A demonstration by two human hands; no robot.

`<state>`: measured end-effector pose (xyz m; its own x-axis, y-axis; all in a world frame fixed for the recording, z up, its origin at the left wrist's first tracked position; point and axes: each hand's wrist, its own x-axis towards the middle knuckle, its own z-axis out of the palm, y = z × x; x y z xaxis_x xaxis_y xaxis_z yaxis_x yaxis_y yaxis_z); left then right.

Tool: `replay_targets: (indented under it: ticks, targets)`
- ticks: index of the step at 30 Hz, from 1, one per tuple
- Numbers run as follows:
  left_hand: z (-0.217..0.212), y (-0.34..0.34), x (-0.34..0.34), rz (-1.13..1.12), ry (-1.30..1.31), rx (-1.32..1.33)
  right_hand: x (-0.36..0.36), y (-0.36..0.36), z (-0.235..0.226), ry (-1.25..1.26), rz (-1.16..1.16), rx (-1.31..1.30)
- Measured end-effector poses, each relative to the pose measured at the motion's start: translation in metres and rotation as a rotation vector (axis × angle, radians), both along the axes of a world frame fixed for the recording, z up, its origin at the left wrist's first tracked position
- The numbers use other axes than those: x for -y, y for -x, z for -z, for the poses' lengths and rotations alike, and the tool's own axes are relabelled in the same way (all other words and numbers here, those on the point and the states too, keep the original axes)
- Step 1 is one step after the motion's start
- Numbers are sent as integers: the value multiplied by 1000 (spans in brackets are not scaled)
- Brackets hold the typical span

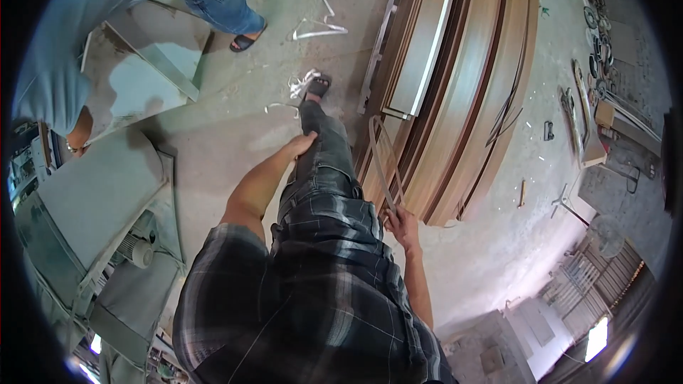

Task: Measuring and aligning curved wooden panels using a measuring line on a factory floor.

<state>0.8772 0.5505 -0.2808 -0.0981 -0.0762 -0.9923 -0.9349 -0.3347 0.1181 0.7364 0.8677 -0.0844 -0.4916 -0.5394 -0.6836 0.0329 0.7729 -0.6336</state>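
The right hand (403, 224) is closed around the end of a thin brown strip (380, 163). The strip is long and bendy, and it curves up in a loop from the hand to the side of the boards (455, 85). It lies just beside them. The boards are flat, smooth wood in brown, stacked on their edges in a leaning row, and some have pale edges. The left hand (302, 144) rests on the person's own leg (324, 163), with fingers bent loosely and nothing in it. The leg has dark, shiny trousers, and the shirt is dark with checks. The floor (235, 114) is grey and dusty, with curly white scraps (302, 85) lying on it. A big grey-green machine (99, 213) with flat metal tops stands to the left. Another person (128, 0) in a blue shirt, jeans and sandals stands by it.
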Motion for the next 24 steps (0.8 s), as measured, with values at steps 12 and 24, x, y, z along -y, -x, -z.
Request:
replay_targets:
  ticks: [12, 24]
  targets:
    - [-22, 45, 112, -326, 31, -309, 226, 50, -18, 69, -427, -19]
    - [-13, 72, 115, -37, 26, -393, 255, 46, -47, 2, -514, 57]
